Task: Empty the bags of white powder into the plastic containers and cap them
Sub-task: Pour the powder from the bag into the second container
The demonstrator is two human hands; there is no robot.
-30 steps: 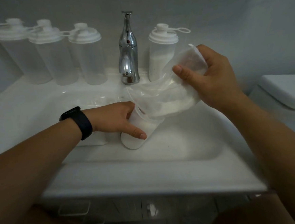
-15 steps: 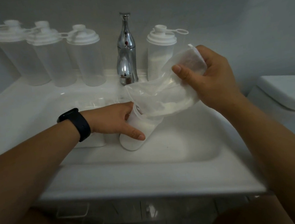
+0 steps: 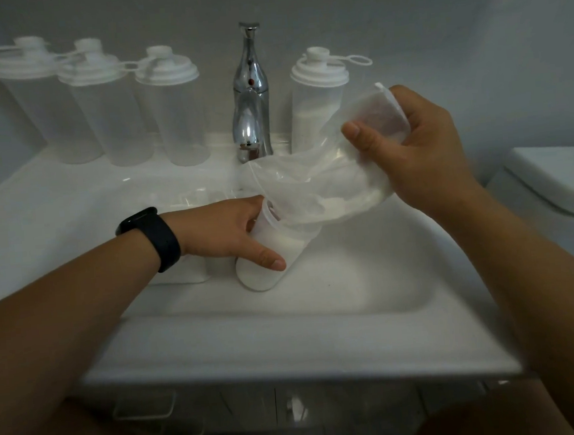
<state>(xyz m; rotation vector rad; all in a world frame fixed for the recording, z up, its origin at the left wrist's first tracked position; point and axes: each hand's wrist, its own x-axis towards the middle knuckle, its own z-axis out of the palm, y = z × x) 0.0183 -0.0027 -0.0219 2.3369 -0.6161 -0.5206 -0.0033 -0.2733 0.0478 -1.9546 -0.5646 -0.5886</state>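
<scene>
An open plastic container (image 3: 265,270) stands in the sink basin, tilted, with white powder inside. My left hand (image 3: 225,232) grips it near the rim. My right hand (image 3: 417,148) holds the raised end of a clear bag (image 3: 318,191) with white powder in it. The bag's mouth hangs into the container's opening. A capped container (image 3: 318,108) with powder stands right of the tap. Three capped clear containers (image 3: 171,113) stand at the back left and look to hold nothing.
A chrome tap (image 3: 250,96) stands at the back of the white sink (image 3: 288,340). More clear plastic (image 3: 191,200) lies in the basin behind my left hand. A white toilet (image 3: 557,182) is at the right. A dark cabinet sits below the sink.
The bag has sagged a little and its powder has slid toward the container. Both hands keep their hold in about the same place.
</scene>
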